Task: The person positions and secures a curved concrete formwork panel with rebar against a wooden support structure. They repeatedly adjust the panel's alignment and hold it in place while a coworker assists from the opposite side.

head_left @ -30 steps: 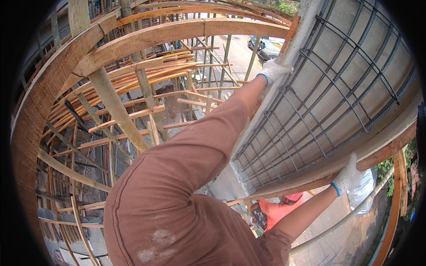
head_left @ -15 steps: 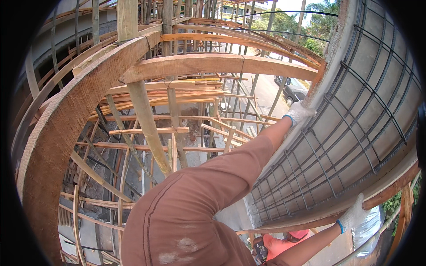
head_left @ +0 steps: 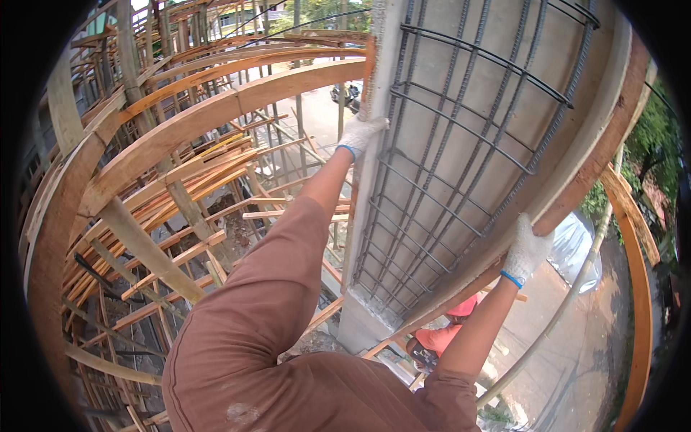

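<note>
A long beam form [head_left: 497, 133] with grey inner faces rises ahead of me, and a cage of dark ribbed rebar [head_left: 461, 115] lies inside it. My left hand [head_left: 362, 137], in a whitish work glove with a blue cuff, is closed over the form's left side wall, fingertips on the top edge. Lower down on the other side, my right hand [head_left: 529, 248], gloved alike, grips the timber-backed right side wall [head_left: 583, 180]. Part of the fingers of each hand is hidden behind the walls. Neither hand touches the rebar.
Curved timber planks [head_left: 230, 104] and wooden posts [head_left: 151, 248] fill the left side, high above ground. Below my right arm is a person in an orange-pink shirt [head_left: 437, 340]. A bent pole [head_left: 554, 320], an upright plank [head_left: 637, 309] and silvery sheeting [head_left: 576, 248] are at right.
My view has swung right, so the form now stands nearer the middle. Both hands still hold its two side walls, and more ground shows on the right.
</note>
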A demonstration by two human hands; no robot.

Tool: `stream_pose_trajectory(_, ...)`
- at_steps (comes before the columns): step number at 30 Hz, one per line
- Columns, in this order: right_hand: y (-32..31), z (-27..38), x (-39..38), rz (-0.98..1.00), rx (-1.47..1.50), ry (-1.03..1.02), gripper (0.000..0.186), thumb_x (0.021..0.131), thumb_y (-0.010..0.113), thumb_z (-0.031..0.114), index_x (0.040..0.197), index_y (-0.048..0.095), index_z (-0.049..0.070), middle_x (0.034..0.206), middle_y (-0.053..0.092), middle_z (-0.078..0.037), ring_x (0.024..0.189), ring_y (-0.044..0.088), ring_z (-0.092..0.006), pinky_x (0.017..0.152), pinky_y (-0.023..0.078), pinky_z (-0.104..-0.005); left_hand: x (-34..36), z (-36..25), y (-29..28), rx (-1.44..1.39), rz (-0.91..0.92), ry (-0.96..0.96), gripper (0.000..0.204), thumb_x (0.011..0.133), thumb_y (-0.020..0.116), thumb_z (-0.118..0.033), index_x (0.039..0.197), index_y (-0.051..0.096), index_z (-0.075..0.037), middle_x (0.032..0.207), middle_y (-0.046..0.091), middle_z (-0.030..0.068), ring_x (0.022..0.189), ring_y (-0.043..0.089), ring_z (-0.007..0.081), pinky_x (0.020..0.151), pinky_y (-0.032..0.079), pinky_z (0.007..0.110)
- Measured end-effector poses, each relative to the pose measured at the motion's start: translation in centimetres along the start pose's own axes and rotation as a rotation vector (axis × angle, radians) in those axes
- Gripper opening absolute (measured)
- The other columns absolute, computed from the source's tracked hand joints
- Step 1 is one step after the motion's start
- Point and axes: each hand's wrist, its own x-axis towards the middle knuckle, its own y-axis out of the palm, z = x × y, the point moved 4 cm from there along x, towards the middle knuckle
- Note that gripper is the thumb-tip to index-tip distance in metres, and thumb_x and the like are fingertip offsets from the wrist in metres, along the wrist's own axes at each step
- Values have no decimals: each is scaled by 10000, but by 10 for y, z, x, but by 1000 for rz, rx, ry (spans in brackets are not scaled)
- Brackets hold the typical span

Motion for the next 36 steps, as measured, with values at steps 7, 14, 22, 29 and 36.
stream_pose_trajectory(7,-7,20,-1,-29,-39,65,484,663,736,268,1074,642,32,933,689,-185,888,672,-370,799,513,-416,35,27,-16,61,18,45,464,825,782,-321,1157,695,-8,1053,705,69,904,642,147,827,507,300)
stream_pose_trajectory(14,-10,25,-1,20,-12,102,443,672,730,229,1044,643,7,905,687,-198,874,681,-359,770,522,-405,29,23,-14,125,-10,12,486,828,769,-363,1158,691,-15,1072,681,84,901,635,173,798,518,315)
stream_pose_trajectory(22,-11,19,1,3,41,66,492,669,749,211,1092,640,-15,949,690,-209,903,676,-369,796,519,-405,33,23,-14,133,18,71,517,829,763,-381,1167,677,1,1064,678,90,917,631,187,821,516,327)
stream_pose_trajectory(29,-10,20,1,-31,-16,64,489,670,749,222,1081,640,-20,944,685,-215,911,666,-393,805,517,-415,33,22,-12,148,15,56,543,838,751,-394,1192,668,10,1100,674,94,951,633,195,863,511,327)
stream_pose_trajectory(36,-7,18,3,-43,36,28,446,663,741,214,1040,652,-7,948,686,-216,908,670,-384,796,521,-424,38,20,-16,265,24,72,606,834,752,-400,1245,637,31,1165,663,119,993,634,199,882,511,328)
